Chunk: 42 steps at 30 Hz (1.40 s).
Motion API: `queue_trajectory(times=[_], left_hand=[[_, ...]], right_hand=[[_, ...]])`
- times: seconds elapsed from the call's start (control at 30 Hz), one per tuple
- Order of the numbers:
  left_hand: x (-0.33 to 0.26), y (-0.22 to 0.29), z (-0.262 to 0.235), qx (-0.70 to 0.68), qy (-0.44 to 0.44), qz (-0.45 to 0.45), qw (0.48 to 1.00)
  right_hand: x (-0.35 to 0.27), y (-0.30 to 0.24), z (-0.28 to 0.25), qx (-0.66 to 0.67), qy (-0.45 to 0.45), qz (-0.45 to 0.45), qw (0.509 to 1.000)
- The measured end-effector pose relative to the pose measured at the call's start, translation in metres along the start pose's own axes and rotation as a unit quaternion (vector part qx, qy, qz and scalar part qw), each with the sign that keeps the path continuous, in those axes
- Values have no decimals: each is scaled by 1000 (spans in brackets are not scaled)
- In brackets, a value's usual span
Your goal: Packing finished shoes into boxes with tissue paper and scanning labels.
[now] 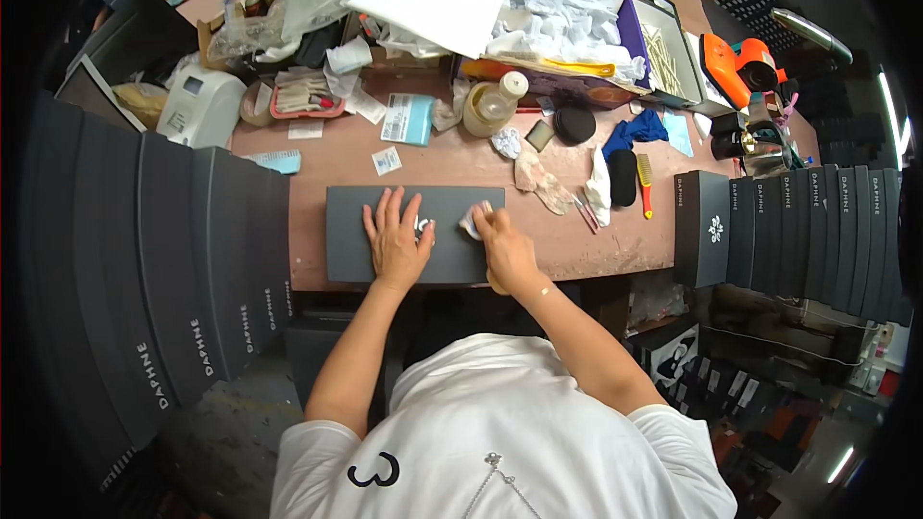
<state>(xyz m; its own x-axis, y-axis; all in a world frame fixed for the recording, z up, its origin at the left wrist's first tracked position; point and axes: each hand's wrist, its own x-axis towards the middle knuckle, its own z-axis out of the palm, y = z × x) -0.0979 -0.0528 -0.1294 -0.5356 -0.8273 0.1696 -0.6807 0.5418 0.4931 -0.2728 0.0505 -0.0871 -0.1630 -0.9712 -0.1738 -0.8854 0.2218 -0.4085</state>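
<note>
Dark grey cardboard box (452, 257) lies flat on the worktop (635, 242), between seven and eight o'clock, along the near edge, presumably for easy reach by both arms. Similar grey boxes (788, 231) line up at its three o'clock. The left hand (394, 242), reaching toward one o'clock, rests palm-down on the lid, fingers spread wide and grasping nothing, probably to steady it. The right hand (508, 248) angles in toward eleven o'clock, wrist low, its fingers pinched around a whitish wad (469, 223), cloth or paper, at the lid's three-o'clock end, seemingly for firm pressure.
</note>
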Motion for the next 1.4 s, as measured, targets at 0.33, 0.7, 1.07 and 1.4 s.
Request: queue_trajectory(times=[0.33, 0.7, 1.07, 1.4], left_hand=[[-1, -1, 1, 6, 4, 1, 1000], [-1, -2, 0, 14, 2, 0, 1000], [0, -3, 4, 17, -3, -1, 1000], [-30, -2, -33, -130, 140, -58, 980]], right_hand=[[-9, -14, -9, -21, -43, 2, 999], [-41, -5, 10, 19, 6, -65, 998], [-50, -10, 12, 54, 25, -140, 988], [70, 77, -49, -71, 215, -122, 966]])
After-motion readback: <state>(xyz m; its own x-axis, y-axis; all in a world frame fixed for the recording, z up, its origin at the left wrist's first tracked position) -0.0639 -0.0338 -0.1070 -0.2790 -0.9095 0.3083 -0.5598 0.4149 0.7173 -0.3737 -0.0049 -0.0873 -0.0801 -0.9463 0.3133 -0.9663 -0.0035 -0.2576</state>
